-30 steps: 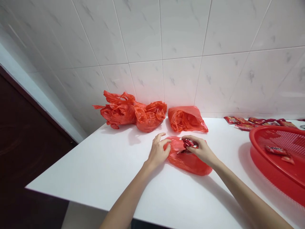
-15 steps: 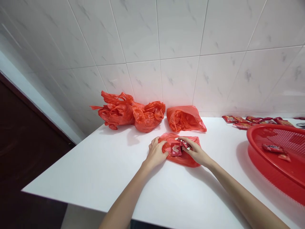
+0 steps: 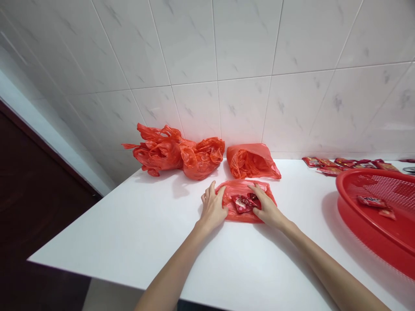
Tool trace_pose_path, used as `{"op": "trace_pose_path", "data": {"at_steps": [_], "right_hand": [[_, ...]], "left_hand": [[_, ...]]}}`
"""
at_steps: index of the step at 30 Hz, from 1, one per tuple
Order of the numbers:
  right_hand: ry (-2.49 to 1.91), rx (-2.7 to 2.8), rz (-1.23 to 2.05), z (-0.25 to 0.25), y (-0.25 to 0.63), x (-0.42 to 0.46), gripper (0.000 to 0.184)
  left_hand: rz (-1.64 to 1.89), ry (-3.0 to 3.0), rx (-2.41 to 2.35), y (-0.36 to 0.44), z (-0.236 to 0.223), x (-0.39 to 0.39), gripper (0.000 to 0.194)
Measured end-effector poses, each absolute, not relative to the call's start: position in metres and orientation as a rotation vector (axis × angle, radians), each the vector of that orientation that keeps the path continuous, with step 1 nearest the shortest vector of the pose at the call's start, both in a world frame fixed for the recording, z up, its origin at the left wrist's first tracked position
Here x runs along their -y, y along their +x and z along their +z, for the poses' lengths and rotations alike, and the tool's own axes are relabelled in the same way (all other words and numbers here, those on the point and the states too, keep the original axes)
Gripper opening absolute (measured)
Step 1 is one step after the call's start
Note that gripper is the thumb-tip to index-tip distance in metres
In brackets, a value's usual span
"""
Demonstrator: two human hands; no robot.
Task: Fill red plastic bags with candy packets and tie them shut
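Counted: four red plastic bags, one basket, two hands. The open bag (image 3: 236, 187), thin, translucent and creased, lies flat on the smooth white table (image 3: 113, 233) between the hands. At least two glossy red packets (image 3: 242, 204) lie in its mouth; overlap prevents an exact count. Behind the open bag stand a folded bag (image 3: 254, 162) and, to its left, two crumpled bags (image 3: 202, 160). Right of the open bag is the rigid, round mesh basket (image 3: 355, 208), with two packets visible inside; several loose packets (image 3: 329, 171) lie behind the basket. The left hand (image 3: 213, 209) is at the open bag's left edge, thumb and fingers parted. The right hand (image 3: 268, 211) curls at its right side, beside the glossy red packets; whether it pinches one cannot be told.
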State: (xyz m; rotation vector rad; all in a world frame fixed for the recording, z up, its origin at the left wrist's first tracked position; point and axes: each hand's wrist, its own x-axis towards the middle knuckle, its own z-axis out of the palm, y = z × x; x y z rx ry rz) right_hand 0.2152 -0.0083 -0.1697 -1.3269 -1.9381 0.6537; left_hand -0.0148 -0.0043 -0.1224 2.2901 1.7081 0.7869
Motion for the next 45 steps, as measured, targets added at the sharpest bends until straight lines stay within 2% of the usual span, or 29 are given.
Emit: {"op": "trace_pose_path", "data": {"at_steps": [3, 6, 10, 16, 20, 21, 26, 30, 34, 37, 40, 45], "right_hand": [[-1.310, 1.962, 0.649, -0.168, 0.212, 0.009, 0.074], [-1.260, 1.970, 0.648, -0.166, 0.207, 0.010, 0.064], [-1.306, 1.976, 0.653, -0.164, 0.205, 0.013, 0.055], [-1.430, 2.025, 0.672, -0.162, 0.211, 0.016, 0.052], [-1.389, 2.027, 0.550, -0.167, 0.214, 0.012, 0.045], [-1.394, 2.010, 0.513, -0.168, 0.214, 0.011, 0.043], [-1.498, 1.914, 0.381, -0.174, 0.222, 0.004, 0.039], [-1.555, 1.893, 0.342, -0.172, 0.233, 0.003, 0.043], [-1.479, 1.910, 0.302, -0.168, 0.238, 0.005, 0.056], [-1.364, 1.874, 0.259, -0.161, 0.230, 0.011, 0.042], [-1.246, 1.824, 0.351, -0.151, 0.213, 0.020, 0.027], [-1.149, 1.717, 0.688, -0.142, 0.193, 0.030, 0.037]], "left_hand": [[1.064, 2.400, -1.468, -0.008, -0.127, 0.004, 0.044], [1.096, 2.394, -1.177, 0.002, -0.134, 0.006, 0.026], [0.937, 2.365, -1.175, 0.011, -0.144, 0.006, 0.025], [0.805, 2.241, -1.327, 0.006, -0.150, -0.003, 0.020], [0.819, 2.180, -1.278, 0.003, -0.150, -0.007, 0.004], [0.832, 2.157, -1.284, 0.003, -0.150, -0.007, 0.005], [1.008, 2.051, -1.313, 0.003, -0.152, -0.010, 0.035], [1.127, 1.884, -1.272, 0.002, -0.157, -0.014, 0.040], [1.201, 1.545, -1.106, 0.004, -0.158, -0.017, 0.036], [1.253, 1.356, -0.971, 0.006, -0.151, -0.014, 0.043], [1.258, 1.275, -0.881, 0.009, -0.141, -0.007, 0.052], [1.232, 1.208, -0.817, 0.014, -0.131, 0.004, 0.047]]}}
